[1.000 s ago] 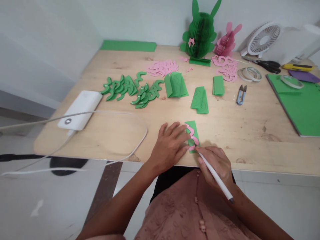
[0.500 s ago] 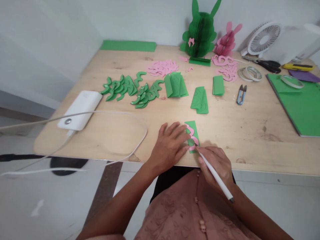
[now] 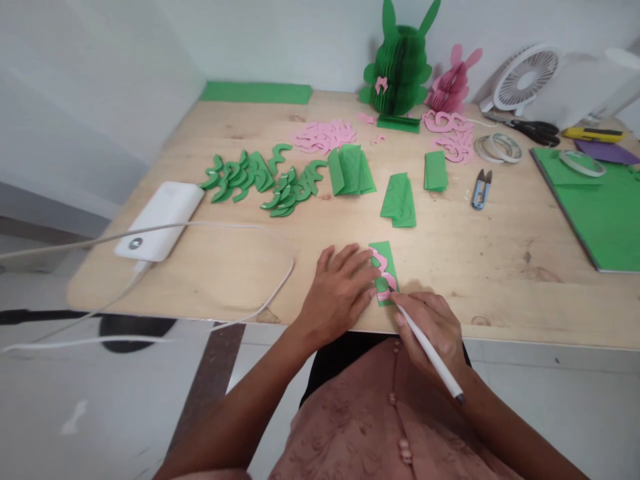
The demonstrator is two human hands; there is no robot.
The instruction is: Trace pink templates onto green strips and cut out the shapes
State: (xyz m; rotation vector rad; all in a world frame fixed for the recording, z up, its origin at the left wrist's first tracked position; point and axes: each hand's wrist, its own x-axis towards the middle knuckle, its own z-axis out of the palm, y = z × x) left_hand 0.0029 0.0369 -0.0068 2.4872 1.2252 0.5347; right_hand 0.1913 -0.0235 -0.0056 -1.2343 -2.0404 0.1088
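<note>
A small green paper piece (image 3: 393, 255) lies near the table's front edge with a curvy pink paper cutout (image 3: 389, 281) on top of it. My left hand (image 3: 337, 287) rests flat with spread fingers, its fingertips pressing on the left side of the cutout and green paper. Between the fingers of my right hand (image 3: 436, 330) is a white pen (image 3: 431, 353). The pen's point meets the lower right edge of the cutout; the tip itself is partly hidden by my fingers. Folded green papers with drawn curves (image 3: 400, 201) lie just beyond.
Green cutouts (image 3: 240, 175) and pink cutouts (image 3: 325, 136) lie in piles farther back. Blue thread snips (image 3: 481, 190), tape rolls (image 3: 500, 148), black-handled scissors (image 3: 537, 130) and a green sheet stack (image 3: 597, 220) are right. A white power bank (image 3: 160, 220) with a cable sits left.
The pen and my right hand have shifted very slightly at the cutout's lower edge. My left hand keeps its place on the paper.
</note>
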